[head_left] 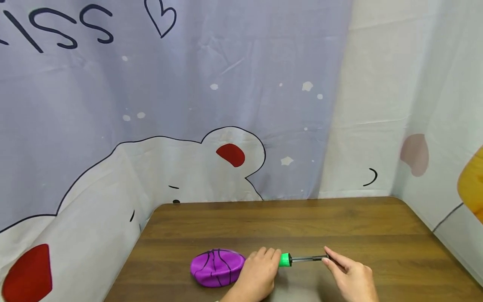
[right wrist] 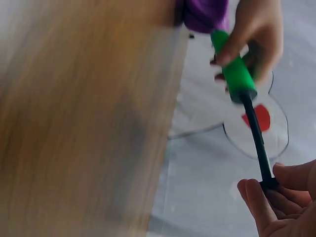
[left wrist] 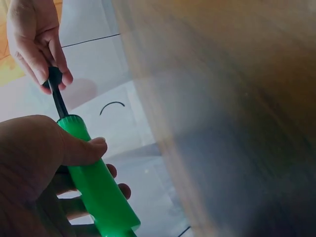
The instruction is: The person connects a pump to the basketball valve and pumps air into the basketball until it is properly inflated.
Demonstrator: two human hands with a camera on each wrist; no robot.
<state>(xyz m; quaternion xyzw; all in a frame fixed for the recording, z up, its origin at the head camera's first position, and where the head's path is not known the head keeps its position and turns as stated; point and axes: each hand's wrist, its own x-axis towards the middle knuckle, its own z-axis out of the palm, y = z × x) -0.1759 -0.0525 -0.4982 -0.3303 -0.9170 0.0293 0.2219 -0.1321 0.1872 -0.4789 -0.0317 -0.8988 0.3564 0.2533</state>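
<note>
My left hand grips the green barrel of a small hand pump, thumb laid along one side and fingers curled round the other. From the barrel's right end a thin black rod sticks out. My right hand pinches the black end knob of that rod between thumb and fingers. A purple ball with black lines, slack and partly flattened, sits at the pump's other end, just left of my left hand. That hand hides where ball and pump meet in the head view.
The brown wooden table lies under both hands. A printed curtain hangs behind its far edge and along both sides.
</note>
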